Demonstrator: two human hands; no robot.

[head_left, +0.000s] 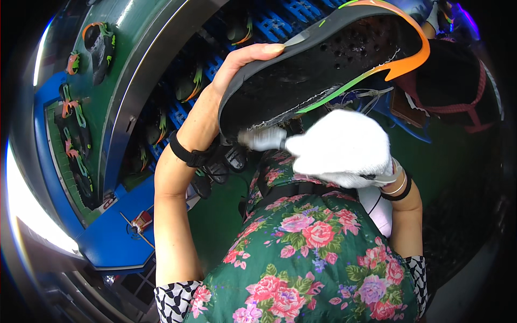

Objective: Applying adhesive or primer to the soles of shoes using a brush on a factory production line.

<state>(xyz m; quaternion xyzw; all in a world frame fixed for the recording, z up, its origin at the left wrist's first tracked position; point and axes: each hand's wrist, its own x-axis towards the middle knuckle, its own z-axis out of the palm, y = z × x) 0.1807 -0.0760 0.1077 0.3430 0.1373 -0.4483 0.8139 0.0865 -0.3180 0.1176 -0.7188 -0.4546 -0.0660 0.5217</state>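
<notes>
My bare left hand (237,65) grips the rim of a black shoe sole (280,89), held up tilted with its hollow inside facing me. My thumb lies on the upper edge; the other fingers are hidden behind. Orange and green trim runs round one end of the sole, and small holes dot its inside. A whitish line follows its lower inner edge. In its white knitted glove, my right hand (344,148) is closed round a small brush (264,139) with a pale end. The blurred brush tip is close to the sole's lower edge; whether it touches, I cannot tell.
A curved green conveyor (132,40) with a metal edge passes at the left, carrying several soles (99,54). Below it is a blue tabletop (121,231). More soles rest on blue slats (272,27) behind. A dark bag (447,81) with reddish straps is at the right.
</notes>
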